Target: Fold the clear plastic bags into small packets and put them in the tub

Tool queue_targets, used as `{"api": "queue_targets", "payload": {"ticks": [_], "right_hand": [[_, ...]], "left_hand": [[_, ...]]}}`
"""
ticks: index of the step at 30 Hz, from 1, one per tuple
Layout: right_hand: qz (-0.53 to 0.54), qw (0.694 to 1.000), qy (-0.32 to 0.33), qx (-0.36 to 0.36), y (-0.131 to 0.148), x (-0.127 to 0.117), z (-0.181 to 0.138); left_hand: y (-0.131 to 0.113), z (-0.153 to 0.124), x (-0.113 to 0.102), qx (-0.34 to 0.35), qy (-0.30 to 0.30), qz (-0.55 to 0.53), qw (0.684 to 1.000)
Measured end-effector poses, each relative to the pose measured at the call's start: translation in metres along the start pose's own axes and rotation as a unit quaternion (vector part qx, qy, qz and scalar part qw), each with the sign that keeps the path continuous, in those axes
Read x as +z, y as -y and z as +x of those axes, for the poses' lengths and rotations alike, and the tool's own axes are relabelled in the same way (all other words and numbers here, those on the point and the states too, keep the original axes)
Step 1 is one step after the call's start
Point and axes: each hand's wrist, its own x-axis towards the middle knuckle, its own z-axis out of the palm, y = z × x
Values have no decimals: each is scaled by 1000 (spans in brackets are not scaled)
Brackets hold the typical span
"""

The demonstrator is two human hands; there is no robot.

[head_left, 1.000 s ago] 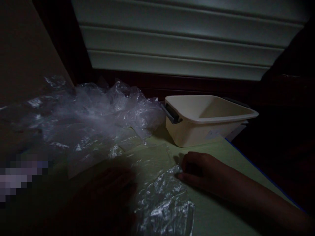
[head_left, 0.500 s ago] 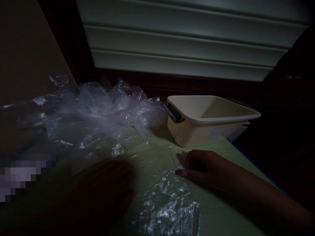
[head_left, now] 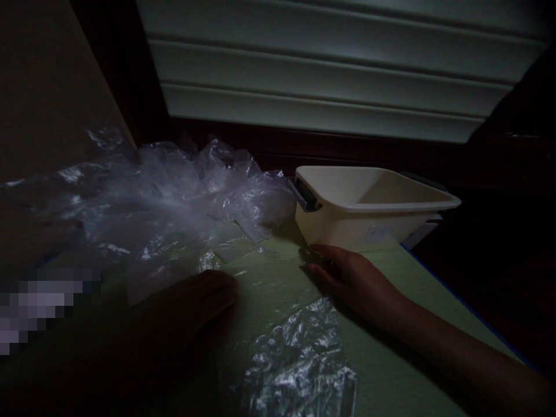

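Note:
A clear plastic bag (head_left: 299, 359) lies crinkled on the pale green tabletop (head_left: 391, 341), its near part shiny and its far part flat and hard to make out. My right hand (head_left: 351, 275) is curled, thumb and forefinger close together at the bag's far right edge, just in front of the cream bin (head_left: 334, 226). A bit of film glints at those fingertips. On the left, my left hand (head_left: 195, 307) rests in deep shadow beside the bag, fingers stretched forward and low over the table; its thumb is hidden in the dark.
A heap of loose clear plastic bags (head_left: 186, 191) spreads over the back left of the table. The bin has a grey handle (head_left: 306, 195) on its left end. Behind stands a pale slatted panel (head_left: 321, 75) in a dark frame. The table's blue edge (head_left: 460, 301) runs down the right.
My right hand has moved away from me and slightly left, toward the bin's base, and its fingertips have come closer together. My left hand has barely shifted; its thumb no longer shows.

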Motion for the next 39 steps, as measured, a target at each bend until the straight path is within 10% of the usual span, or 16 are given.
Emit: {"api": "queue_targets", "payload": {"ticks": [16,39], "right_hand": [[60,995,78,26,1,-8,-5],[354,935,-22,27,3,-3,-3]], "left_hand": [[10,-5,15,-96,0,-22,995],[18,9,12,-218,-15,-215,952]]}}
